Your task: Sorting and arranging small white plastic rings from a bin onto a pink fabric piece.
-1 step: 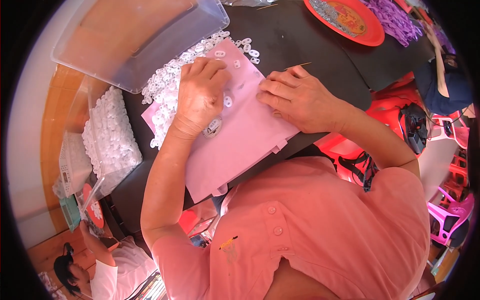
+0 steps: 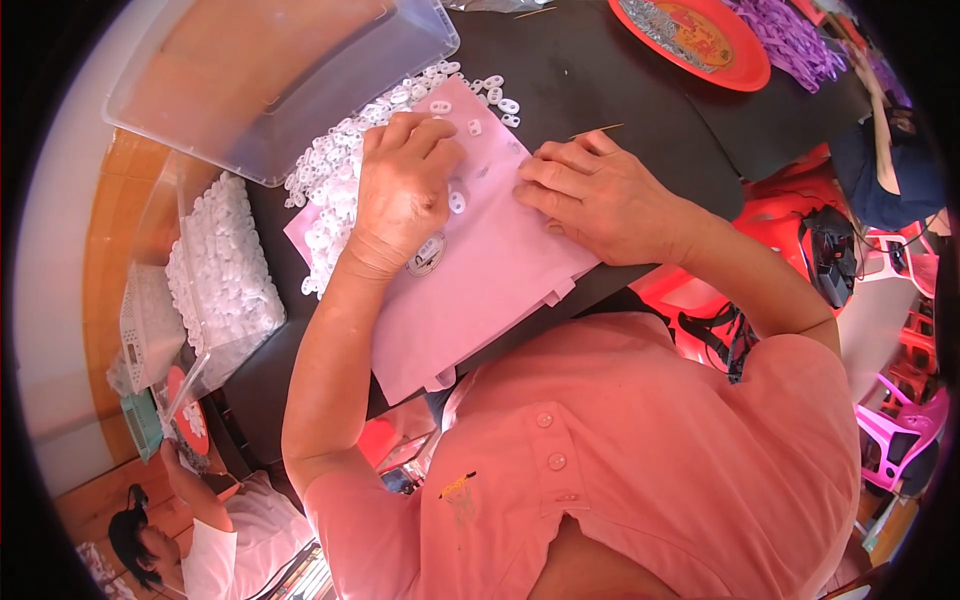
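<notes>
A pink cloth sheet or flat bag (image 2: 470, 310) lies slantwise on the dark table in front of me, with a round printed patch on it. Small white oval pieces with two holes (image 2: 325, 165) are heaped along its far left side, and a few lie loose on the cloth. My left hand (image 2: 405, 185) rests at the heap's edge with fingers curled down; its fingertips and anything in them are hidden. At the cloth's right edge, my right hand (image 2: 600, 205) has its fingers bent and closed on the pink cloth.
A clear plastic bin (image 2: 290, 90) stands beyond the heap. Left of it, a clear box holds white pieces (image 2: 225, 280). At the far right are a red plate (image 2: 740, 65) with silvery bits and purple strips (image 2: 790, 45). Other people sit at lower left and far right.
</notes>
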### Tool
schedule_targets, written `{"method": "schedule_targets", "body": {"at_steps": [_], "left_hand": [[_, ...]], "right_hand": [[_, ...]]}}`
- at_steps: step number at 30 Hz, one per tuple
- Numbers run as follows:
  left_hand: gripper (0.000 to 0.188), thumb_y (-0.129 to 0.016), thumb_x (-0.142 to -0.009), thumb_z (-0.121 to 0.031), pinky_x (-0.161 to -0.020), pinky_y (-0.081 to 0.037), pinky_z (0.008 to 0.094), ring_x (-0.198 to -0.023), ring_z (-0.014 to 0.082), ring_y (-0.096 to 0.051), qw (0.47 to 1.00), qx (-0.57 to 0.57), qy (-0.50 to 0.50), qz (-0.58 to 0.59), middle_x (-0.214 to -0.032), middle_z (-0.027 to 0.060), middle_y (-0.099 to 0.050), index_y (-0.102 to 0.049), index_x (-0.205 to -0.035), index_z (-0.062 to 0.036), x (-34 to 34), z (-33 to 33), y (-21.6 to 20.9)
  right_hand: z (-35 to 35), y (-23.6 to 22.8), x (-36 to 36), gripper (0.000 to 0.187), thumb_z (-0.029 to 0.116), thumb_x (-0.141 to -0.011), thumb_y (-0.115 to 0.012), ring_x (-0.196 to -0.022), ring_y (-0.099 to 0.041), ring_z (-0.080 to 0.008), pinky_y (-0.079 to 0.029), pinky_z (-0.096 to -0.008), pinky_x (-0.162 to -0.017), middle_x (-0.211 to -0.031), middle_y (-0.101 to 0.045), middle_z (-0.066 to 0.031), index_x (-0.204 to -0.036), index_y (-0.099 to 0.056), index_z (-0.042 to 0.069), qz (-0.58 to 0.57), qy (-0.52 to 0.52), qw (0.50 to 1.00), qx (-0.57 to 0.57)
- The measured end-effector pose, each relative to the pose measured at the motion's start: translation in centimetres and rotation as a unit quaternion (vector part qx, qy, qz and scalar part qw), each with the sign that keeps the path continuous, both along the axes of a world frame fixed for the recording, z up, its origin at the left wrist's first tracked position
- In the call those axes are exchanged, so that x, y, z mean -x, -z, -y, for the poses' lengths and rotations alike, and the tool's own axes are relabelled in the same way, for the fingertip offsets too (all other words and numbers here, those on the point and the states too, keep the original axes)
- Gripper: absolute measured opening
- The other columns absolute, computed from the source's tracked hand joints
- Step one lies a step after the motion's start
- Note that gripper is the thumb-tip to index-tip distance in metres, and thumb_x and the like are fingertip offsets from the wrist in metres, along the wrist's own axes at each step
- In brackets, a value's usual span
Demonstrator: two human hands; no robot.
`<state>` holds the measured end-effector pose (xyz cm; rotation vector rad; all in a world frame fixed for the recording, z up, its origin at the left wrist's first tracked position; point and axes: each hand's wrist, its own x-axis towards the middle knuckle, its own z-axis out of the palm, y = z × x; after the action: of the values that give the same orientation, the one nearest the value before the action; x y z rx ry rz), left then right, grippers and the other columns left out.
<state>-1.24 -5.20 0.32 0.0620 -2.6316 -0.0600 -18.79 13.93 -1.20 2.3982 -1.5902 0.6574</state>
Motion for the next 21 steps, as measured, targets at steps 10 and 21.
{"method": "schedule_targets", "body": {"at_steps": [10, 21], "left_hand": [[0.021, -0.069, -0.062, -0.001, -0.084, -0.041, 0.0423, -0.111, 0.0297, -0.052, 0.999, 0.016, -0.017, 0.048, -0.107, 0.008, -0.061, -0.065, -0.082, -0.0075, -0.8, -1.6, -1.2], [0.018, -0.068, -0.067, 0.0, -0.088, -0.044, 0.0447, -0.116, 0.0325, -0.052, 0.99, 0.107, -0.007, 0.093, -0.111, 0.0103, -0.06, -0.062, -0.083, -0.0019, -0.3, -2.0, -1.0]], "right_hand": [[-0.2, 0.5, 0.2, 0.026, 0.017, -0.082, -0.063, -0.104, -0.054, -0.0217, -0.04, -0.0351, -0.083, -0.107, -0.057, -0.004, -0.106, -0.063, 0.007, 0.01, 0.004, 1.0, 0.013], [-0.3, 1.0, 0.3, 0.026, 0.016, -0.083, -0.062, -0.105, -0.054, -0.0238, -0.042, -0.0363, -0.084, -0.107, -0.057, -0.0058, -0.106, -0.063, 0.005, 0.016, 0.001, 0.999, 0.028]]}}
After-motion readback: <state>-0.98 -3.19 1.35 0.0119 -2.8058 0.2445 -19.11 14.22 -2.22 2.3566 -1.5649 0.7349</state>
